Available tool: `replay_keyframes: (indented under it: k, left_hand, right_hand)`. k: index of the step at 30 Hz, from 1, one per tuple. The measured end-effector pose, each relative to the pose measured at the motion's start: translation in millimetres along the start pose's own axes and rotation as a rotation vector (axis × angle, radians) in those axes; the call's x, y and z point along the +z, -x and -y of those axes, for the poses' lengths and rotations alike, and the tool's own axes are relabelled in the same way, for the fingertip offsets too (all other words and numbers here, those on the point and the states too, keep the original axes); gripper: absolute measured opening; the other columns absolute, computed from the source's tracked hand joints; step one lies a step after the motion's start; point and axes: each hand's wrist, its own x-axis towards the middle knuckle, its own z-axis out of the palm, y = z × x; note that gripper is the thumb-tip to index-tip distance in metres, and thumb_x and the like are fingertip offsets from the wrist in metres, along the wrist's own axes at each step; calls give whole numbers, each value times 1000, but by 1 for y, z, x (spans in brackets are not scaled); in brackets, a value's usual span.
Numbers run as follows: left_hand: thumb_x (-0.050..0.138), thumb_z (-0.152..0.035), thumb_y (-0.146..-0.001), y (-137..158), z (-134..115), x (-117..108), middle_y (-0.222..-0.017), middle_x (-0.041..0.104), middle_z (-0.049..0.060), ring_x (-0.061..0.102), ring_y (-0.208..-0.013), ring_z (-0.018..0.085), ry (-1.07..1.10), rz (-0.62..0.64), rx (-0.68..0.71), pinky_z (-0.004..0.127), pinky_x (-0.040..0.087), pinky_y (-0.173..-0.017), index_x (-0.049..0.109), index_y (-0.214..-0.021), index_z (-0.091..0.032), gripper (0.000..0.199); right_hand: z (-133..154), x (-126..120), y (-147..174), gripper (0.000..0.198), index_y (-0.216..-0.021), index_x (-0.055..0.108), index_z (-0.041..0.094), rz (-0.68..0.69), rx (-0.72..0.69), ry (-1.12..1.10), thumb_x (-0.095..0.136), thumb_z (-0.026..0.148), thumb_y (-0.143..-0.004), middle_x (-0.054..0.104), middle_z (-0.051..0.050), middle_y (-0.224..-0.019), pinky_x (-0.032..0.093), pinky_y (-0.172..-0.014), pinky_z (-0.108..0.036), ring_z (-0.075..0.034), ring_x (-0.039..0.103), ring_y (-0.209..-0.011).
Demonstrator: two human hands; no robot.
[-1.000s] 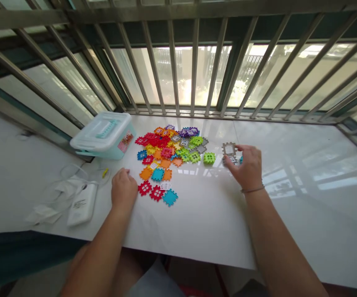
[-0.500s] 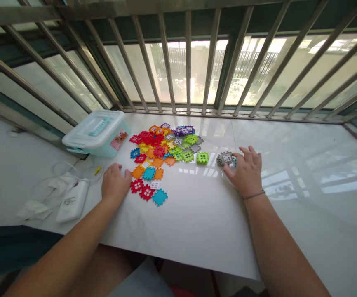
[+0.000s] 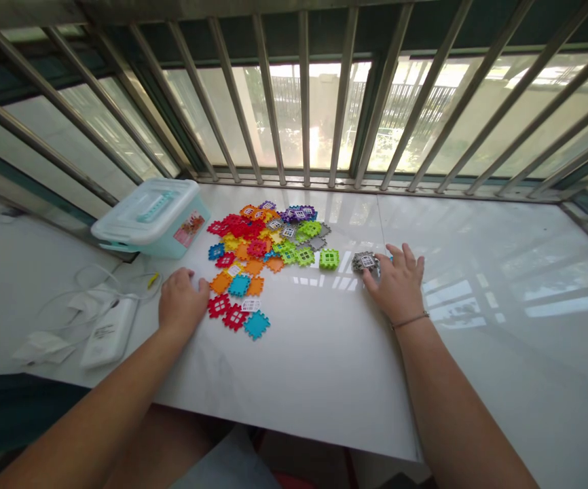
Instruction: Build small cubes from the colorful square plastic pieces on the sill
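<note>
My right hand is over the right part of the table with its fingers spread. Its thumb and index fingertip are at the near right side of a grey block of interlocking tiles with a white window piece on top. A bit of blue shows behind the index finger. My left hand rests on the table left of the tile pile, thumb apart from the loosely bent fingers, holding nothing visible. Nearest to it are a red window tile and an orange tile. A green block stands left of the grey one.
A pile of coloured tiles lies mid-table. A lidded pale-blue box stands at the back left. A white power bank, cables and tissue lie at left. Metal bars line the window behind the white table.
The whole view has shifted slightly, so everything appears a little further left. Both hands keep nearly the same places beside the tiles and the grey block.
</note>
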Motion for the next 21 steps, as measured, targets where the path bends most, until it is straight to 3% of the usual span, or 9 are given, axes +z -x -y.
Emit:
replay_keyframes:
  k: [11,21]
  left_hand:
    - [51,-39,-97,-1,1,5,-123,70,20,64,-123,38,-45,-41,16,51,48,-115,61,-123,-15,37]
    - [52,-38,-99,-2,0,6,-125,69,19,62,-124,37,-49,-38,-11,51,47,-113,62,-125,-16,36]
  right_hand:
    - [2,-3,1,53,-134,71,16,90,29,81,49,56,-106,54,-22,-161,16,-127,-81,-43,28,-161]
    - [-7,-1,1,52,-133,71,18,-31,-4,35,55,58,-103,56,-22,-156,15,-125,-82,-44,31,-159]
